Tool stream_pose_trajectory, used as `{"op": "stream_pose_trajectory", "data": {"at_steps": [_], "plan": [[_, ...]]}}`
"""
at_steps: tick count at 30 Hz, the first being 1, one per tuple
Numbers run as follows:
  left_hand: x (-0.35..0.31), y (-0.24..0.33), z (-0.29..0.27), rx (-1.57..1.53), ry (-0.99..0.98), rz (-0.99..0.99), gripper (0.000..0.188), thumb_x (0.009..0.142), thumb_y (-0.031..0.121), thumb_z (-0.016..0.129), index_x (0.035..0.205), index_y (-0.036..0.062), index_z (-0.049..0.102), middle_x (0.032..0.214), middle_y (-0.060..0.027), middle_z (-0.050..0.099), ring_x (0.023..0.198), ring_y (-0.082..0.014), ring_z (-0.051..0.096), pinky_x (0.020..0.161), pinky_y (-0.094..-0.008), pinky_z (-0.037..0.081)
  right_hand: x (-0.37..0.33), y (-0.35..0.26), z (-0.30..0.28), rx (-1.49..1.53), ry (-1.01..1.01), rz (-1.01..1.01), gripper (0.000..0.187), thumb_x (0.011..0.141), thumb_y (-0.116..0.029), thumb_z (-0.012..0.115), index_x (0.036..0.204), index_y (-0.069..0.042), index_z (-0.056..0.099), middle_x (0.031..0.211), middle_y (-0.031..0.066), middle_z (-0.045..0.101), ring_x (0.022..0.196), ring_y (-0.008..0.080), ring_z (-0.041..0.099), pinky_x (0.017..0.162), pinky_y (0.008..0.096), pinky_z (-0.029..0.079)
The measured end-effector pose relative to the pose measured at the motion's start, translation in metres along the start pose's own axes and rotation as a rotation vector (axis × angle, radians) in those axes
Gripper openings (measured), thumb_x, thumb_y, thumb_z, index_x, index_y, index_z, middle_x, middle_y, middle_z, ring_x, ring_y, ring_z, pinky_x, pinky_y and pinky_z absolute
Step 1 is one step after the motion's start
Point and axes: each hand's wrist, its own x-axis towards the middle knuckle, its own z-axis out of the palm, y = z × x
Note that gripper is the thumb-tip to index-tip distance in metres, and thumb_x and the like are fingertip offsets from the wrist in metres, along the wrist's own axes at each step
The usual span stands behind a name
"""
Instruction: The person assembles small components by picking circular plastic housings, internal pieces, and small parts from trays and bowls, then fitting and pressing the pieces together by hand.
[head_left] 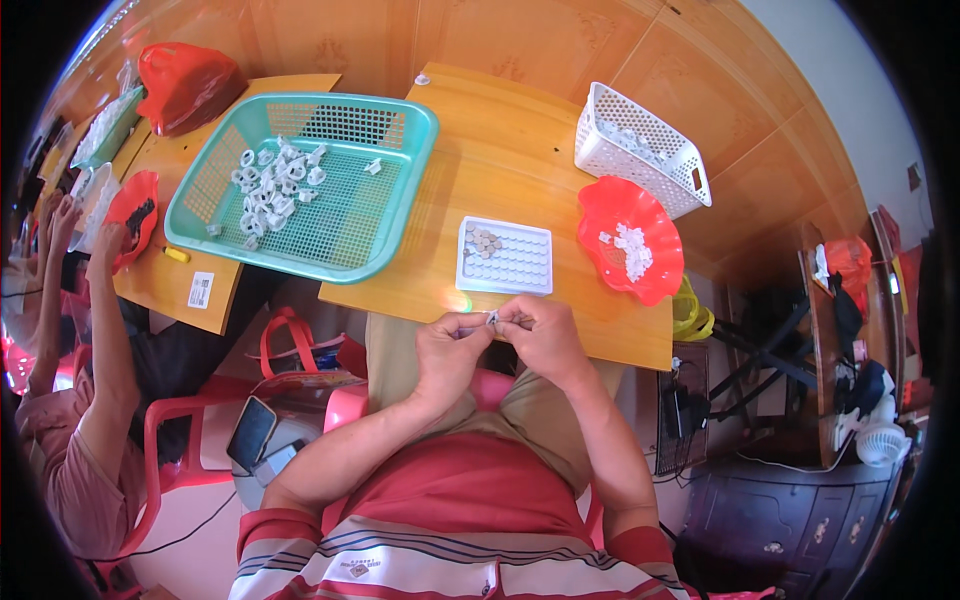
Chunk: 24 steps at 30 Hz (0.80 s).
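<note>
Just off the table's near edge, my left hand (448, 352) and my right hand (545, 335) meet fingertip to fingertip. Both are closed in a pinch around a small whitish plastic part (492, 317), mostly covered by the fingers. Beyond them lies a white compartmented tray (525, 278) with small round greyish pieces (484, 242) gathered at its left. A red wavy-rimmed dish (605, 265) to the right holds small white pieces (632, 250). In the large green mesh basket (385, 235) at the left are several white ring-shaped plastic parts (275, 195).
A white perforated basket (640, 168) with pale parts stands at the back right. Further left, another person's arms (112, 340) work over a red dish (142, 190). A red bag (185, 85) sits behind. Beside my seat lies a phone (253, 432).
</note>
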Motion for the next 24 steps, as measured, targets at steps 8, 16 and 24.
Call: {"op": "stream_pose_trajectory", "data": {"at_steps": [8,16,24], "plan": [[0.000,0.006,0.000,0.026,0.009,0.048,0.012,0.082,0.001,0.070,0.093,-0.0025,0.072,0.075,0.0018,0.064,0.065,-0.0020,0.051,0.055,-0.0190,0.042,-0.004,-0.009,0.001,-0.236,0.130,-0.317,0.012,0.075,0.006,0.069,0.084,0.001,0.063,0.078,0.0133,0.065,0.071,0.0254,0.065,0.064,0.0343,0.053],[0.000,0.007,0.001,-0.039,0.003,0.031,0.013,0.083,-0.001,0.068,0.095,-0.0036,0.072,0.083,-0.0021,0.069,0.073,-0.0045,0.058,0.065,-0.0197,0.048,-0.005,-0.011,0.007,-0.383,0.161,-0.589,0.016,0.075,0.007,0.065,0.088,0.000,0.057,0.082,0.0146,0.063,0.075,0.0320,0.062,0.064,0.0394,0.051],[-0.004,0.004,0.001,-0.060,-0.008,-0.031,0.014,0.083,0.000,0.069,0.097,-0.0038,0.072,0.083,-0.0025,0.069,0.072,-0.0046,0.059,0.065,-0.0194,0.048,-0.006,-0.005,-0.001,-0.430,-0.003,-0.533,0.013,0.078,0.004,0.064,0.087,-0.001,0.055,0.084,0.0142,0.063,0.076,0.0316,0.062,0.063,0.0388,0.051]]}}
